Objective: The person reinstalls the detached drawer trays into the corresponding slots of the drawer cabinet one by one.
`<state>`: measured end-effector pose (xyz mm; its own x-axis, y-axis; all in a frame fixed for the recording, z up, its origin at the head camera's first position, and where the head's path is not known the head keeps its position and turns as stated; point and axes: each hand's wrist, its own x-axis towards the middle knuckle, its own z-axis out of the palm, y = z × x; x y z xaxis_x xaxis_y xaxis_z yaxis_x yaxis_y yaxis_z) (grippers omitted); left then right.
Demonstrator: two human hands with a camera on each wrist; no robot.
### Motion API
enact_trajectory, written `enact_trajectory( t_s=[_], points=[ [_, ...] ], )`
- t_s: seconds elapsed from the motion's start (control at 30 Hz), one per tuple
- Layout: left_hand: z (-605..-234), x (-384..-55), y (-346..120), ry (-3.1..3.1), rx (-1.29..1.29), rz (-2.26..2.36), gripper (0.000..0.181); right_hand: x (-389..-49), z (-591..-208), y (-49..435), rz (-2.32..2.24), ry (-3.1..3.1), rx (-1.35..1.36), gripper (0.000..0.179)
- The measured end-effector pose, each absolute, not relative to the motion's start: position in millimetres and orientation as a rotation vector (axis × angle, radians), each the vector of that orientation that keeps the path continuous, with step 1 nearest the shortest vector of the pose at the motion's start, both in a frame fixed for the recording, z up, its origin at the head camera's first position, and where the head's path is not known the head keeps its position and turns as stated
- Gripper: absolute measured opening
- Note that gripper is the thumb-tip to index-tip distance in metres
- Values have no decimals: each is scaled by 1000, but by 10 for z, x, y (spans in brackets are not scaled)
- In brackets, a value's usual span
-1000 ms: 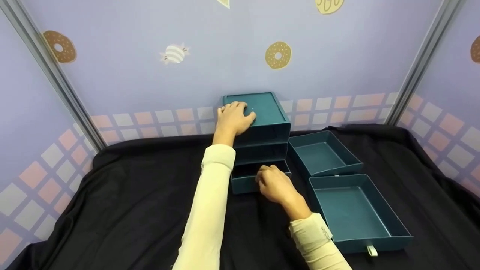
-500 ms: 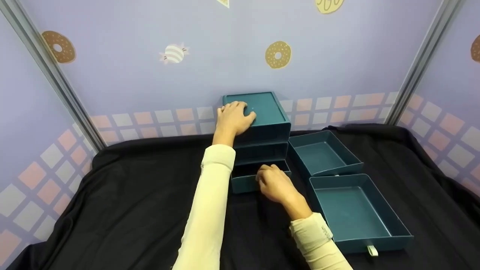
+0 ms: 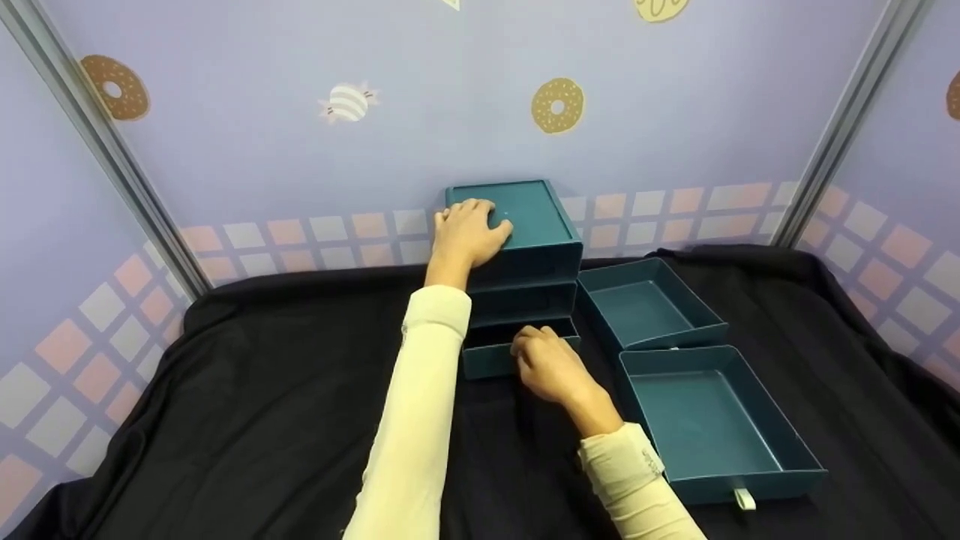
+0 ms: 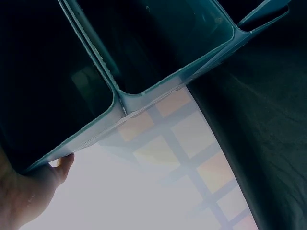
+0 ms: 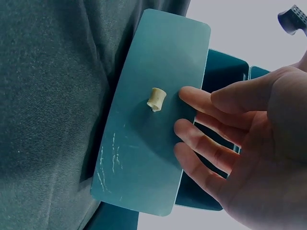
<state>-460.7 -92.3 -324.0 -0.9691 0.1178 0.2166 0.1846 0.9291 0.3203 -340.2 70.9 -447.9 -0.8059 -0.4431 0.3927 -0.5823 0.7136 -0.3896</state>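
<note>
A teal drawer cabinet [image 3: 529,214] stands against the back wall, its upper two bays without drawers. My left hand [image 3: 466,236] rests on the left part of its top, thumb spread; one finger [image 4: 66,165] lies along the side in the left wrist view. From the lowest bay a teal drawer [image 3: 487,364] sticks out partway. At the right part of its front is my right hand [image 3: 553,364]. The right wrist view shows loosely bent, parted fingers [image 5: 192,132] at the edge of the drawer front, beside a cream pull tab [image 5: 156,99] that they do not hold.
Two loose teal drawers lie to the right: a farther drawer [image 3: 649,307] next to the cabinet and a nearer drawer [image 3: 705,420] with a cream tab [image 3: 744,499]. Black cloth [image 3: 300,420] covers the table, with patterned walls [image 3: 450,127] behind and at both sides.
The lowest drawer has slid slightly farther into the cabinet. Both hands keep almost the same places, and the head view has tilted a little.
</note>
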Motion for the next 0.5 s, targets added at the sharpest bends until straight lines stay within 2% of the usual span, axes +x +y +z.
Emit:
enact_trajectory(
  t_s=[0.5],
  points=[
    [-3245, -4586, -929, -2907, -219, -539, 61, -3411, -4510, 697, 724, -2755, 800, 24]
  ],
)
